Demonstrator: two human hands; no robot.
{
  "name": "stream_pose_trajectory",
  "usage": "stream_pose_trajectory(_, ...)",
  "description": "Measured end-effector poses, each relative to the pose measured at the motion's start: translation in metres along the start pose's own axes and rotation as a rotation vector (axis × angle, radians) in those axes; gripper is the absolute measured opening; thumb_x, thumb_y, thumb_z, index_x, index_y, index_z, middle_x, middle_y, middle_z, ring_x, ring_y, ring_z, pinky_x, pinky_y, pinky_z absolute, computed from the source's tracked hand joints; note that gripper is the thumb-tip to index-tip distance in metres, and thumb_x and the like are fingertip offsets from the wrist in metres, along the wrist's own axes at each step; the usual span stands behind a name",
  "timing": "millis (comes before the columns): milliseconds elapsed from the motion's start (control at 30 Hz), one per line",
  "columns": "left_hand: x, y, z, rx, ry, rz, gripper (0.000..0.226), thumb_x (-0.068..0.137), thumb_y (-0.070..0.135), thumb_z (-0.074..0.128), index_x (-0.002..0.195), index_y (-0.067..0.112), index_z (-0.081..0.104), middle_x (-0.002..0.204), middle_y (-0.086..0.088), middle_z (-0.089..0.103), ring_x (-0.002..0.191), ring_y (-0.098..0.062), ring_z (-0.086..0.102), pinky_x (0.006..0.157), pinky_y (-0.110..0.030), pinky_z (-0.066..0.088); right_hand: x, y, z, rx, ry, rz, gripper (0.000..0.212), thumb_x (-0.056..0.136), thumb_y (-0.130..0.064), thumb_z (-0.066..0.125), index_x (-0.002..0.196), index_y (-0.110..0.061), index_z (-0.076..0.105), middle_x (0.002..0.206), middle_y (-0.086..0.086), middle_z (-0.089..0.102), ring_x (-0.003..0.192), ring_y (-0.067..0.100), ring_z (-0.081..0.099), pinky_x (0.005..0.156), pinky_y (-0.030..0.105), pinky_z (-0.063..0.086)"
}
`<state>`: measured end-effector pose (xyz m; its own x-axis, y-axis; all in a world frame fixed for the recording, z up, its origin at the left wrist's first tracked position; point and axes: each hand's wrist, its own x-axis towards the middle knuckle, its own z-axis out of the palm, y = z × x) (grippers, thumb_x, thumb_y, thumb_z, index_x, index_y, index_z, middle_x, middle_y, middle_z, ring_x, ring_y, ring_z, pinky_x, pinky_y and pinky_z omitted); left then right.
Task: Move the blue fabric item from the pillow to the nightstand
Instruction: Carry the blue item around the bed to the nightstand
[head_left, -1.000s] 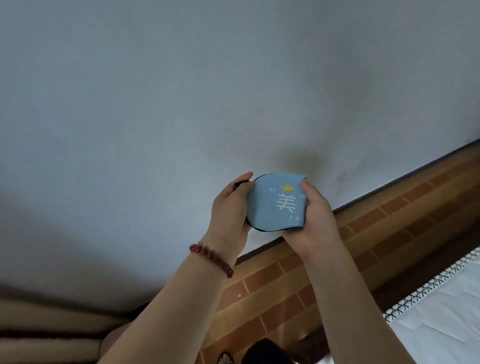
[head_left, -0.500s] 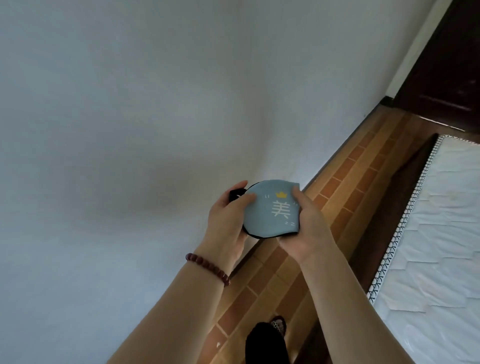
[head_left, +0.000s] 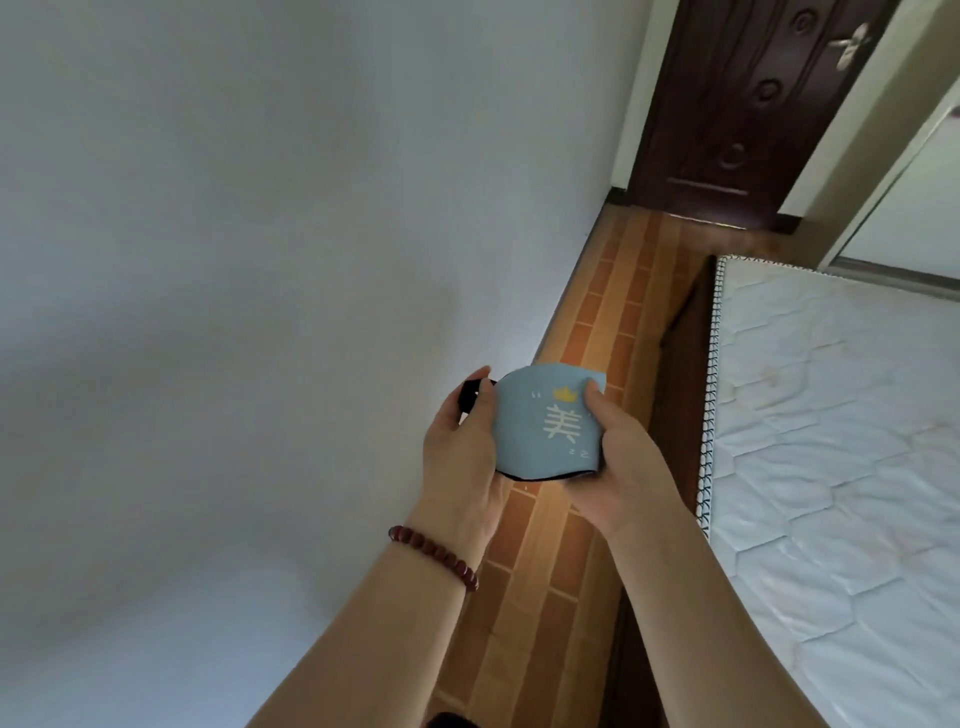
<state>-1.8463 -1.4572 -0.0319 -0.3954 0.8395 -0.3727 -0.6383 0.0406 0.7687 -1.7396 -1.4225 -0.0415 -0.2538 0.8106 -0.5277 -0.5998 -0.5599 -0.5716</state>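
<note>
The blue fabric item (head_left: 545, 423) is a light blue piece with black trim, a yellow crown and a pale character printed on it. I hold it in front of me with both hands, above the floor strip. My left hand (head_left: 462, 457), with a red bead bracelet on the wrist, grips its left edge and a black strap end. My right hand (head_left: 618, 467) grips its right edge, thumb on top. No pillow and no nightstand are in view.
A pale wall (head_left: 260, 260) fills the left. A narrow strip of brown brick-patterned floor (head_left: 597, 312) runs between the wall and a white quilted mattress (head_left: 831, 441) on the right. A dark wooden door (head_left: 737, 104) stands at the far end.
The view has swung to the right, bringing the mattress and then the door into sight. Both hands keep the same hold on the blue fabric item.
</note>
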Motion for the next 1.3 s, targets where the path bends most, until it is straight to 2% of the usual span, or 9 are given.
stream_pose_trajectory(100, 0.033, -0.004, 0.030, 0.087, -0.032, -0.032, 0.011, 0.091, 0.017, 0.058, 0.100, 0.020, 0.065, 0.116, -0.012, 0.065, 0.101, -0.027, 0.065, 0.085, -0.043, 0.055, 0.025, -0.024, -0.002, 0.062, 0.039, -0.064, 0.026, 0.089, -0.027, 0.062, 0.105, -0.007, 0.064, 0.084, 0.011, 0.077, 0.071, 0.026, 0.074, 0.048, 0.038, 0.056)
stream_pose_trajectory(267, 0.086, -0.011, 0.093, 0.236, -0.146, -0.121, 0.010, 0.090, 0.022, 0.060, 0.099, 0.023, 0.065, 0.114, -0.012, 0.067, 0.106, -0.030, 0.063, 0.092, -0.049, 0.051, 0.064, -0.076, -0.010, 0.135, 0.070, -0.230, 0.024, 0.092, -0.027, 0.056, 0.107, -0.010, 0.064, 0.084, 0.008, 0.077, 0.075, 0.024, 0.074, 0.054, 0.038, 0.058)
stream_pose_trajectory(367, 0.117, -0.018, 0.123, 0.320, -0.224, -0.169, 0.013, 0.088, 0.027, 0.061, 0.100, 0.022, 0.065, 0.109, -0.012, 0.069, 0.102, -0.030, 0.065, 0.085, -0.043, 0.056, 0.086, -0.101, -0.018, 0.182, 0.070, -0.285, 0.025, 0.094, -0.029, 0.053, 0.101, -0.010, 0.069, 0.090, 0.010, 0.077, 0.080, 0.025, 0.074, 0.059, 0.040, 0.060)
stream_pose_trajectory(467, 0.152, -0.026, 0.151, 0.370, -0.309, -0.195, 0.020, 0.086, 0.027, 0.062, 0.102, 0.017, 0.066, 0.096, -0.007, 0.071, 0.086, -0.023, 0.068, 0.065, -0.031, 0.056, 0.114, -0.126, -0.027, 0.214, 0.047, -0.337, 0.038, 0.096, -0.031, 0.048, 0.079, -0.015, 0.078, 0.090, 0.009, 0.077, 0.081, 0.024, 0.073, 0.070, 0.044, 0.060)
stream_pose_trajectory(600, 0.207, -0.042, 0.201, 0.403, -0.358, -0.241, 0.012, 0.085, 0.024, 0.061, 0.090, 0.014, 0.063, 0.078, -0.002, 0.067, 0.065, -0.012, 0.066, 0.047, -0.021, 0.049, 0.164, -0.171, -0.037, 0.223, 0.058, -0.343, 0.045, 0.097, -0.033, 0.042, 0.077, -0.016, 0.078, 0.086, 0.009, 0.076, 0.077, 0.024, 0.073, 0.075, 0.046, 0.056)
stream_pose_trajectory(900, 0.337, -0.068, 0.341, 0.361, -0.372, -0.271, 0.029, 0.086, 0.029, 0.062, 0.109, 0.012, 0.064, 0.091, -0.004, 0.070, 0.084, -0.018, 0.067, 0.060, -0.027, 0.054, 0.291, -0.312, -0.044, 0.205, 0.057, -0.378, 0.041, 0.097, -0.032, 0.043, 0.123, -0.005, 0.058, 0.114, 0.017, 0.066, 0.097, 0.032, 0.065, 0.076, 0.049, 0.056)
stream_pose_trajectory(1067, 0.414, -0.066, 0.397, 0.371, -0.369, -0.244, 0.021, 0.087, 0.028, 0.060, 0.103, 0.015, 0.063, 0.096, -0.007, 0.069, 0.089, -0.022, 0.067, 0.075, -0.040, 0.056, 0.368, -0.372, -0.034, 0.214, 0.045, -0.344, 0.035, 0.094, -0.031, 0.046, 0.112, -0.007, 0.064, 0.108, 0.015, 0.070, 0.096, 0.032, 0.068, 0.078, 0.051, 0.055)
stream_pose_trajectory(1167, 0.462, -0.068, 0.423, 0.357, -0.367, -0.243, 0.013, 0.088, 0.026, 0.060, 0.096, 0.017, 0.064, 0.091, -0.006, 0.072, 0.078, -0.018, 0.070, 0.061, -0.033, 0.058, 0.416, -0.402, -0.028, 0.203, 0.049, -0.322, 0.037, 0.093, -0.032, 0.049, 0.115, -0.007, 0.064, 0.113, 0.017, 0.069, 0.098, 0.033, 0.067, 0.082, 0.051, 0.054)
stream_pose_trajectory(1300, 0.539, -0.070, 0.472, 0.337, -0.356, -0.229, 0.017, 0.088, 0.024, 0.060, 0.100, 0.014, 0.065, 0.085, -0.003, 0.072, 0.066, -0.012, 0.070, 0.053, -0.025, 0.054, 0.492, -0.453, -0.017, 0.191, 0.067, -0.346, 0.031, 0.094, -0.032, 0.048, 0.100, -0.009, 0.068, 0.096, 0.013, 0.075, 0.084, 0.028, 0.072, 0.073, 0.049, 0.057)
